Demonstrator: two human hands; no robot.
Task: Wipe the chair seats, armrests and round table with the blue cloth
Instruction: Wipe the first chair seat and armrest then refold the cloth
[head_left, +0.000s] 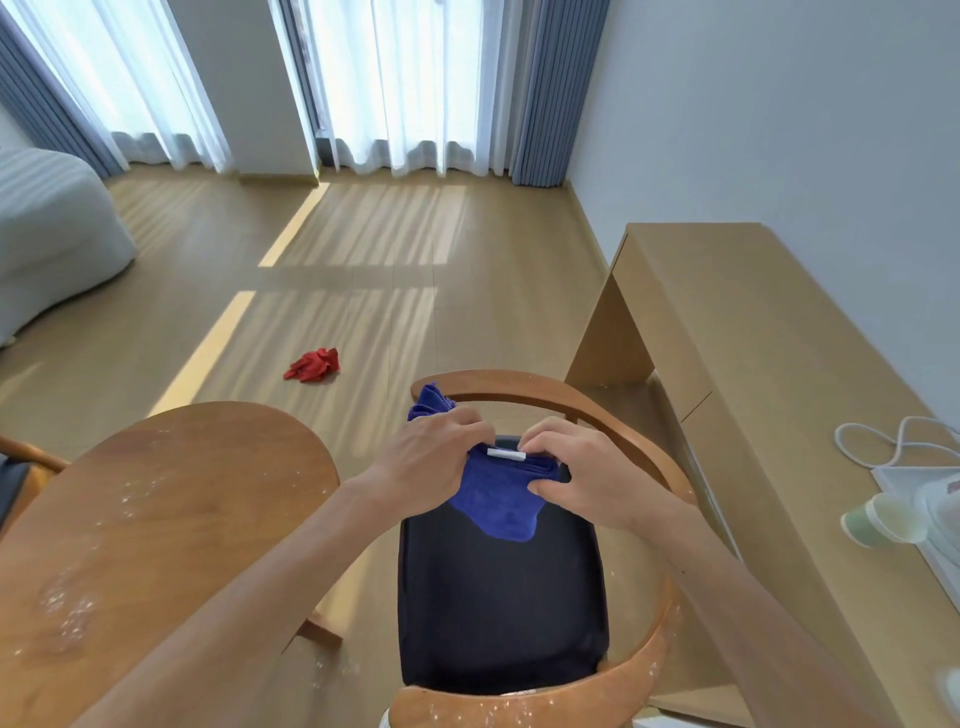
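A person stands over a wooden chair with a dark seat (501, 597), and both bare hands hold the blue cloth (498, 493) just above the far end of that seat. The left hand (431, 457) grips a bunched part of the cloth, with a tuft of it sticking out beyond the knuckles. The right hand (576, 467) pinches the folded edge, close to a small white tag (506, 454). A loose corner of the cloth hangs down toward the seat; whether it touches the seat cannot be told. The hands seem to be folding or gathering the cloth, not wiping.

The curved armrest (602, 691) that wraps around the seat carries white specks and smears, thickest on the part nearest the person. To the left of the chair, the round table (156, 519) is also dotted with white residue across its top. The dark seat looks fairly clean from here, though small marks would be hard to see on it.

Judging by this, most of the wiping is left: the armrest and the table both look untouched. Beyond the table's left edge, a sliver of a second chair (21, 462) shows. A red rag (313, 366) lies on the floor beyond the chair, and a long desk (753, 364) stands to the chair's right.
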